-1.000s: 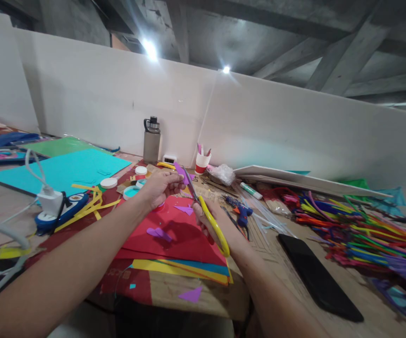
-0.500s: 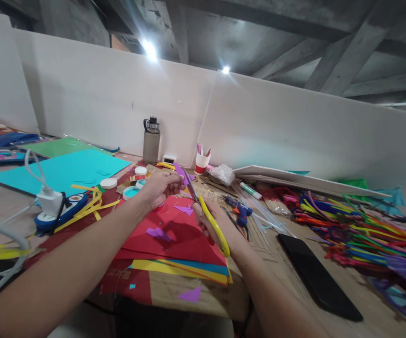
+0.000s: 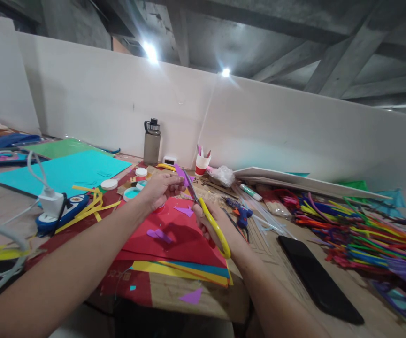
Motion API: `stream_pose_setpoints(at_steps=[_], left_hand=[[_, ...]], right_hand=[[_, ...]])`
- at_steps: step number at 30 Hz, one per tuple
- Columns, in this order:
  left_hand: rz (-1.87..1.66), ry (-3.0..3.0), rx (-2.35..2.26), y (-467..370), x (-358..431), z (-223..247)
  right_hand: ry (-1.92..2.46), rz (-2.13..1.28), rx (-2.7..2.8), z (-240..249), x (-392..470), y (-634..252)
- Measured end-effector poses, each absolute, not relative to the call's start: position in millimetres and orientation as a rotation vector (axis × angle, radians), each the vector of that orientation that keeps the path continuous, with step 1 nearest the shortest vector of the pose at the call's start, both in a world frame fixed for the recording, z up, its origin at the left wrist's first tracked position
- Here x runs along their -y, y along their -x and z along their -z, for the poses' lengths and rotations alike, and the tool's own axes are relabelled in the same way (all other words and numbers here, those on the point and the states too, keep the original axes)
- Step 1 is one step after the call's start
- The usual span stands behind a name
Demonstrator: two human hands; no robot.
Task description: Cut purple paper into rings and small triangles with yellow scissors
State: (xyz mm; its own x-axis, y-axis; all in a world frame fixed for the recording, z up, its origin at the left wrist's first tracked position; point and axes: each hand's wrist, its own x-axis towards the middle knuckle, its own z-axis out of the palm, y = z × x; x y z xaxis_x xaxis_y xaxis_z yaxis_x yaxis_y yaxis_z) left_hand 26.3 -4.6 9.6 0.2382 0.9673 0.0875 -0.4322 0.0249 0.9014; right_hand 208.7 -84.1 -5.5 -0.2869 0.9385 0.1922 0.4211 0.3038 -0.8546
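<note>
My left hand pinches a small piece of purple paper above the stack of coloured sheets. In my right hand are yellow-handled scissors, their blades pointing up and away, right at the purple paper. Whether the blades are parted is hard to make out. Below both hands lies a red sheet on top of yellow, orange and blue ones. Purple cut pieces rest on the red sheet, and a purple triangle lies nearer the table's front edge.
Left are a cyan sheet, yellow strips and a power strip with cables. Behind stand a bottle and a paper cup of pens. Right are a glue gun, a black phone and many pipe cleaners.
Hardly anything differs. The view has tilted very slightly, so the scene sits a little lower; both hands keep their hold on the purple paper and the scissors.
</note>
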Motion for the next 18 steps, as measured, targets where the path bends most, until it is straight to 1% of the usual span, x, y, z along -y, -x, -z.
stream_pose_setpoints(at_steps=[18], left_hand=[[-1.185,-1.006,-0.677,-24.6,4.5,-11.7]], right_hand=[[1.256,-0.921,1.852,3.1,85.0,-207.6]])
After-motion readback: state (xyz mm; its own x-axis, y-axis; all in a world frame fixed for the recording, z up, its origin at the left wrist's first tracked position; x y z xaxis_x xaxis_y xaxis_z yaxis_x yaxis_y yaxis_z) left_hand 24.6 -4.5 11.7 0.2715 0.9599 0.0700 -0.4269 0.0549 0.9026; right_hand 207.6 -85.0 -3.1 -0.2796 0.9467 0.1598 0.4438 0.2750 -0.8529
